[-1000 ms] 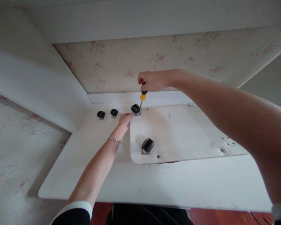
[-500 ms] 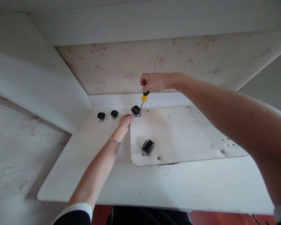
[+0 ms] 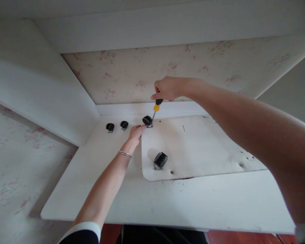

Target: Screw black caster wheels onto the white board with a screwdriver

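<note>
My right hand [image 3: 166, 88] is closed around the black and yellow handle of a screwdriver [image 3: 156, 107]. The screwdriver slants downward, its tip at the metal plate of a black caster wheel [image 3: 147, 120]. That caster sits at the far left corner of a white board [image 3: 198, 145]. My left hand [image 3: 137, 131] is at the same corner, its fingertips pinched against the caster's plate and the board's edge. A screw under the tip is too small to make out. Another caster wheel [image 3: 160, 160] stands on the board's near left corner.
Two loose caster wheels, a left one [image 3: 110, 127] and a right one [image 3: 124, 125], lie on the white desk [image 3: 91, 189]. A white side panel [image 3: 48, 88] rises at the left. Behind is a floral-papered wall [image 3: 127, 74], with a white shelf [image 3: 152, 25] overhead.
My right hand has turned on the screwdriver handle, its fingers now gripping differently. My left hand and the casters stay in place; the view has shifted slightly.
</note>
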Demonstrator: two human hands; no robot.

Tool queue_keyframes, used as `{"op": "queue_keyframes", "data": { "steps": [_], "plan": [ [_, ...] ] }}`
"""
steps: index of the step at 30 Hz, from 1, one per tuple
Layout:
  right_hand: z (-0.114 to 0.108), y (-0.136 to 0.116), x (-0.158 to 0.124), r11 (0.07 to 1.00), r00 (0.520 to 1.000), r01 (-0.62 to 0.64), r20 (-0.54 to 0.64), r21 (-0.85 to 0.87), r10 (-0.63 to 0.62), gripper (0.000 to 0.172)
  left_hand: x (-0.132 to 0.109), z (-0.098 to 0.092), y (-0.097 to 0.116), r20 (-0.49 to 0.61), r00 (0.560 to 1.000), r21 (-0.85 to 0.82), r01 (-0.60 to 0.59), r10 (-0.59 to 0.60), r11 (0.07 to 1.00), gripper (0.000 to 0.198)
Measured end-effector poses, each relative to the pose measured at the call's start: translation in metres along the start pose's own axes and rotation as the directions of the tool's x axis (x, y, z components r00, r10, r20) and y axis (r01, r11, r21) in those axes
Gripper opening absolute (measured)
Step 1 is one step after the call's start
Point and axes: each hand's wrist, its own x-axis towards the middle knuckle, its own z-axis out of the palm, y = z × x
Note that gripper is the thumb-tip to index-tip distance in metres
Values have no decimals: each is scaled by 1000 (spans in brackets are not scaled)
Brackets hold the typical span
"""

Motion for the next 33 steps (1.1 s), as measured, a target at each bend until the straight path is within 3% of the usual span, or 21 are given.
{"op": "queue_keyframes", "data": {
  "steps": [2, 5, 10, 16, 19, 23, 27, 29, 33],
  "plan": [
    [3, 2, 0, 998, 999, 24, -47, -65, -28, 49, 0, 0, 0, -3, 1000, 2, -4, 4, 1000, 25],
    [11, 8, -3, 992, 995, 68, -76, 109, -60, 45, -1, -1, 1, -6, 1000, 3, -12, 12, 1000, 25],
    [11, 14, -12, 946, 990, 37, 114, 323, -77, 52, -2, -1, 2, 3, 1000, 8, -29, 29, 1000, 26],
    [-12, 3, -17, 993, 991, 2, 135, 118, -18, 50, -5, -2, 4, 7, 999, 18, -48, 47, 999, 25],
    [-15, 0, -15, 999, 993, -53, 106, 5, 52, 63, -6, -2, 4, 13, 998, 21, -58, 57, 998, 25],
    [-8, 4, -14, 998, 1000, -5, -13, 58, 5, 71, -6, -4, 4, 23, 997, 29, -71, 71, 997, 26],
    [-6, 8, -16, 991, 996, 88, 17, 97, -90, 60, -4, -4, 3, 22, 997, 36, -72, 72, 997, 25],
    [-8, 7, -15, 995, 997, 76, 16, 65, -77, 56, -3, -3, 3, 16, 998, 40, -69, 68, 997, 26],
    [-12, 4, -14, 1000, 1000, 4, -8, 0, -4, 65, -3, -3, 3, 12, 998, 41, -59, 59, 997, 27]
  ]
}}
